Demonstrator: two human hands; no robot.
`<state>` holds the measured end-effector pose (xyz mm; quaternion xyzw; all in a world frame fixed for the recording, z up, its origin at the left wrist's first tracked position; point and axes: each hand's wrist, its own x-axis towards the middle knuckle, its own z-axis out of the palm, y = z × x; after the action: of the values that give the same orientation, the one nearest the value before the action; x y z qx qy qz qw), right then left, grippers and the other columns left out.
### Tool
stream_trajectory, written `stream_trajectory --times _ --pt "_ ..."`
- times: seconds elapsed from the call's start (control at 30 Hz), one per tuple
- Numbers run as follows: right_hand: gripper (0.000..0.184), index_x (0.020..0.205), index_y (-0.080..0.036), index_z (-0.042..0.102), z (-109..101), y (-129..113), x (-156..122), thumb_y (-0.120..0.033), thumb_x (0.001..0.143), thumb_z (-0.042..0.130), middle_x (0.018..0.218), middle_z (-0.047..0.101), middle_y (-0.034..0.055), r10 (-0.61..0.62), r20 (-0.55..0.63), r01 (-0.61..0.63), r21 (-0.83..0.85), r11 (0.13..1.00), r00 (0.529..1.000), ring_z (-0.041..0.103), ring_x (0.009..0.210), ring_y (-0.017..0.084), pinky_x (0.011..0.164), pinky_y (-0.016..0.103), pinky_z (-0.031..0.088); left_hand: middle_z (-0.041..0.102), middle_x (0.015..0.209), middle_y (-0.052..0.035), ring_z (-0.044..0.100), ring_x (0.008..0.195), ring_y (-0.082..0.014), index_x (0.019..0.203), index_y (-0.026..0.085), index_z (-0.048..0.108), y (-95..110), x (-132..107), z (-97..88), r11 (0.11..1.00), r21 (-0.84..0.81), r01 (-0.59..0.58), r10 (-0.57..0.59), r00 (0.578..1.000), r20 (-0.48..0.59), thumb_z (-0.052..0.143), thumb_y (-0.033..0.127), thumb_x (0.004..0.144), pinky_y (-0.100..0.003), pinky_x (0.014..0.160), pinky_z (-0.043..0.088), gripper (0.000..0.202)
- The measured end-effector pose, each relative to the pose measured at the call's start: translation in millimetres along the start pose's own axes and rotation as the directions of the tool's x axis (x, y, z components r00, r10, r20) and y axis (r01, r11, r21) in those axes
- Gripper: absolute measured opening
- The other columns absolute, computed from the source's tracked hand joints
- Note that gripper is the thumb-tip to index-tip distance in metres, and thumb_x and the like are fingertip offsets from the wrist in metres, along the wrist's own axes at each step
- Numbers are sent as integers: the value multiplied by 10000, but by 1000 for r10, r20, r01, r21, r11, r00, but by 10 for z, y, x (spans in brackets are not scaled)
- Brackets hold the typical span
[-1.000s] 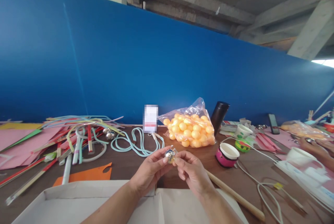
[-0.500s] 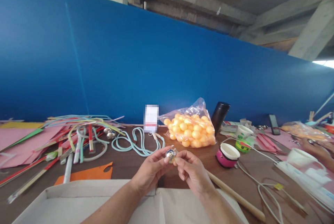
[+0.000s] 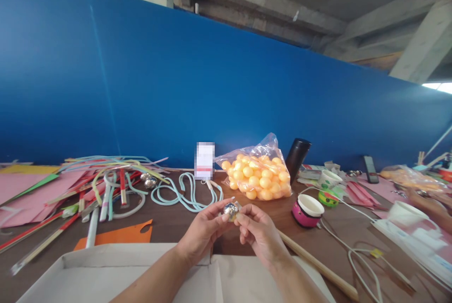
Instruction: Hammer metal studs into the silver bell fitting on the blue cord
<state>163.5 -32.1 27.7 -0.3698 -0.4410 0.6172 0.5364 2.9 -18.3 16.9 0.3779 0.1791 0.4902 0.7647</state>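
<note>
A small shiny silver ball [image 3: 230, 210] is held up over the table, in front of the bag of orange balls. My left hand [image 3: 203, 231] is closed on it, thumb and fingertips gripping its left side. From the right, my right hand [image 3: 259, 230] pinches at the ball's right edge, its other fingers curled in. Something pale and clear shows between the right fingertips and the ball, too small to make out. Below my forearms lies an off-white tray or box lid [image 3: 116, 265].
Behind my hands stand a clear bag of orange balls [image 3: 259, 176] and a black bottle [image 3: 298, 159]. At right are a pink cup [image 3: 306, 211], a wooden stick [image 3: 319, 265], white cables and a co-worker's hand [image 3: 423, 206]. Tubes, coloured paper and silver balls [image 3: 150, 182] lie left.
My hands and the silver ball stay almost where they were, with only slight finger movement. At far right, the co-worker's hand has shifted a little.
</note>
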Motion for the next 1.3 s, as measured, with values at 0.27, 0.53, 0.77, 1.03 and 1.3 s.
stream_trajectory --times 0.27,0.53,0.77,1.03,1.3 --pt "225 714 -157 573 -9 15 11 -309 712 740 633 602 -17 16 -8 -16 -17 1000 1000 454 451 45 460 190 463 643 1162 -114 614 991 -235 1126 191 648 -12 7 -12 999 43 -6 7 1000 -22 707 239 726 -407 965 393 407" --pt "255 683 -158 566 26 -9 -10 -325 688 757 612 587 -27 22 -18 -21 22 1000 1000 452 441 42 444 181 463 644 1162 -114 610 988 -226 1124 184 647 -15 -3 1 999 49 -11 11 1000 -10 676 229 758 -406 952 408 370" --pt "268 663 -155 572 42 -42 -19 -330 665 775 583 585 -28 47 -22 -47 32 998 999 452 439 42 441 175 464 649 1153 -110 610 993 -238 1140 196 644 -5 0 12 998 66 -6 8 1000 -27 699 240 734 -412 949 411 412" --pt "269 675 -157 551 21 -5 -7 -331 689 756 610 587 -30 46 -33 -46 9 999 998 453 434 39 439 182 474 655 1140 -105 610 988 -240 1137 192 645 -5 -2 4 997 81 13 -10 1000 -28 708 232 724 -417 939 424 419" --pt "238 787 -160 576 36 -29 -5 -358 755 703 652 581 -25 1 3 -1 53 999 1000 435 470 38 456 165 469 618 1215 -109 572 1086 -218 1204 167 588 19 -15 18 999 -6 34 -34 999 -4 615 210 814 -385 1023 363 393"
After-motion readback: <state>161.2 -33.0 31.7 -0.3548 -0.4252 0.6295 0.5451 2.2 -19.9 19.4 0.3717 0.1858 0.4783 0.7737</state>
